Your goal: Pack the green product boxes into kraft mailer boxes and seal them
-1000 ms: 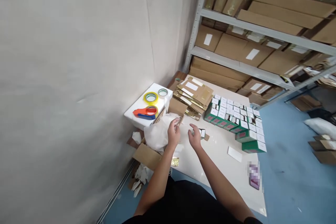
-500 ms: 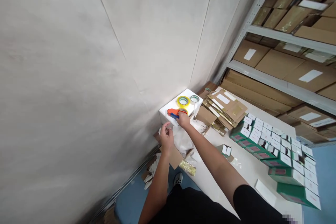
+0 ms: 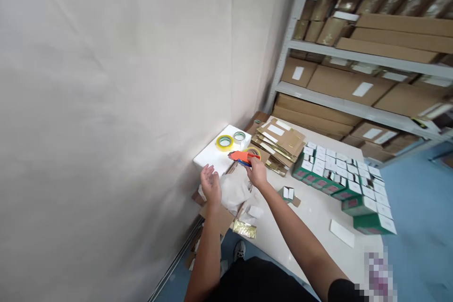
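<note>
My right hand [image 3: 257,173] is closed on an orange and blue tape dispenser [image 3: 242,156] with a yellow roll, held just off the edge of a white foam box [image 3: 212,156]. My left hand [image 3: 210,184] hovers open, palm up, beside the box's near corner and over white crumpled plastic [image 3: 234,189]. Two tape rolls, one yellow [image 3: 224,142] and one clear [image 3: 239,136], lie on the foam box. A small green box with open white flaps [image 3: 288,193] rests on the white table [image 3: 311,226] right of my right forearm.
A stack of flat cardboard sleeves [image 3: 279,141] lies behind the dispenser. Rows of green boxes with white tops [image 3: 339,174] fill the table's right side. A white card [image 3: 341,233] and gold foil packet [image 3: 245,229] lie near the front. Metal shelving [image 3: 354,99] holds cartons.
My right hand reached from the table's middle to the foam box, gripped the tape dispenser and has lifted it off toward me. My left hand moved left and opened.
</note>
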The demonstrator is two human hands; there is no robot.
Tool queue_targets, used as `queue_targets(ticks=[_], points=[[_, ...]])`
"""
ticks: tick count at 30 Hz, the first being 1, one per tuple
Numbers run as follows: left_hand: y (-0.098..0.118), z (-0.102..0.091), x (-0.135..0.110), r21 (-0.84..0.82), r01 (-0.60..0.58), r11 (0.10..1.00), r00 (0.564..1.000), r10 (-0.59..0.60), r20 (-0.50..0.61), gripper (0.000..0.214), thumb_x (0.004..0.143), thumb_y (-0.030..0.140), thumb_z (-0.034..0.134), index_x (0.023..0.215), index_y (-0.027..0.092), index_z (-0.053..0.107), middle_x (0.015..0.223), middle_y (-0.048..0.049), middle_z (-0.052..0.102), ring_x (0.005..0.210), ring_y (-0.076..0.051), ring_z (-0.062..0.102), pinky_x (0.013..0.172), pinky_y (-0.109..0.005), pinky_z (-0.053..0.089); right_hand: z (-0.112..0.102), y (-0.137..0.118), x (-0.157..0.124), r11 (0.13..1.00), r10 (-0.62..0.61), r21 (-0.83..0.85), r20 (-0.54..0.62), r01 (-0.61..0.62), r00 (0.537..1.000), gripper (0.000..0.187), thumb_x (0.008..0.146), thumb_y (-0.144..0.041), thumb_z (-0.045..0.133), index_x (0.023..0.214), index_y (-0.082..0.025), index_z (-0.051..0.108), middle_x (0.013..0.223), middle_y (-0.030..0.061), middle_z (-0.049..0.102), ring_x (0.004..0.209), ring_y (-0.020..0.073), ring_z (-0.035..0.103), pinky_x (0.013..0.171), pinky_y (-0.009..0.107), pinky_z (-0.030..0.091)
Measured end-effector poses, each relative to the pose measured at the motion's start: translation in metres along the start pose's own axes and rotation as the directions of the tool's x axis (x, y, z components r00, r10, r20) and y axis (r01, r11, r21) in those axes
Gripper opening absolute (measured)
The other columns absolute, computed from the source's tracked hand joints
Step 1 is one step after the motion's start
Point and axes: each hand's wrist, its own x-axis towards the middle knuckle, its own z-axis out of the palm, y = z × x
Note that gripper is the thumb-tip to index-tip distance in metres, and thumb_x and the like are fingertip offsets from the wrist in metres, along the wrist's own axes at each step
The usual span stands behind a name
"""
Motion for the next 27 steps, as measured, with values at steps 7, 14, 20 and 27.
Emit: queue_targets(ticks=[7, 14, 20, 27], points=[[0.008, 0.089, -0.053, -0.021, 0.032, 0.999, 0.953, -0.024, 0.3, 0.049, 0.094, 0.038, 0.064, 0.139, 0.022, 0.055, 0.137, -0.0156, 0.064, 0.128, -0.026, 0.061, 0.113, -0.043, 0.046, -0.065, 0.114, -0.114, 0.988, 0.138, -0.034, -0.238, -0.151, 0.961, 0.014, 0.093, -0.022, 0.061, 0.107, -0.019, 0.064, 0.106, 0.0118, 0.071, 0.096, 0.0274, 0.064, 0.086, 0.038, 0.049], [0.019, 0.184, -0.151, -0.009, 0.073, 0.997, 0.793, -0.053, 0.606, 0.058, 0.093, 0.047, 0.066, 0.145, 0.024, 0.052, 0.145, -0.0166, 0.059, 0.139, -0.028, 0.055, 0.117, -0.046, 0.042, -0.104, 0.197, -0.246, 0.899, 0.414, -0.011, -0.303, -0.438, 0.858, 0.012, 0.093, -0.019, 0.059, 0.104, -0.019, 0.063, 0.101, 0.0098, 0.069, 0.094, 0.0257, 0.063, 0.084, 0.036, 0.048], [0.025, 0.22, -0.231, 0.0, 0.079, 0.997, 0.688, -0.054, 0.724, 0.06, 0.095, 0.047, 0.064, 0.148, 0.025, 0.048, 0.143, -0.0169, 0.06, 0.137, -0.028, 0.056, 0.116, -0.045, 0.043, -0.116, 0.253, -0.363, 0.722, 0.667, 0.029, -0.293, -0.691, 0.685, 0.012, 0.09, -0.018, 0.058, 0.1, -0.021, 0.064, 0.102, 0.0105, 0.07, 0.096, 0.0274, 0.065, 0.085, 0.038, 0.05], [0.028, 0.214, -0.3, 0.082, 0.106, 0.991, 0.625, -0.13, 0.77, 0.076, 0.095, 0.047, 0.067, 0.16, 0.028, 0.032, 0.14, -0.0157, 0.062, 0.132, -0.025, 0.059, 0.113, -0.042, 0.046, -0.106, 0.31, -0.471, 0.456, 0.883, 0.103, -0.178, -0.884, 0.434, 0.018, 0.087, -0.018, 0.056, 0.102, -0.02, 0.066, 0.104, 0.0135, 0.073, 0.105, 0.0318, 0.067, 0.091, 0.044, 0.052]])
